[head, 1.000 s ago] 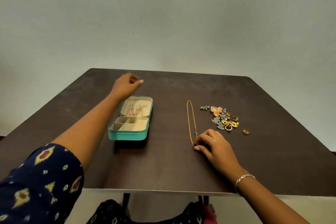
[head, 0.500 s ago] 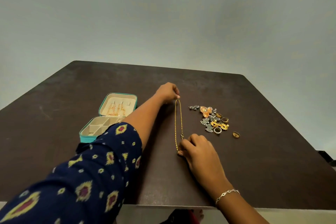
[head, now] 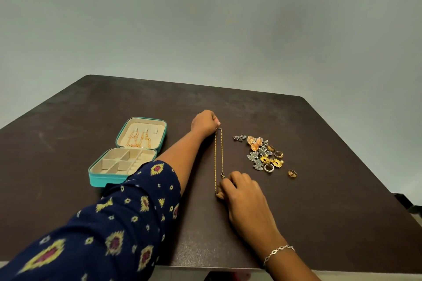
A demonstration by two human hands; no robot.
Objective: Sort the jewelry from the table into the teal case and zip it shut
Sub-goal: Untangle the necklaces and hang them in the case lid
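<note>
On table (head: 319,189), hands unmoved, still pinching chain (head: 215,162).

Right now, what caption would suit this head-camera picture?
Both hands, left and right, pinch a gold chain on the table beside an open teal case.

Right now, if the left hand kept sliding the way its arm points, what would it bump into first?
Probably nothing: past the left hand only bare table shows up to the far edge. The jewelry pile sits off to the right.
</note>
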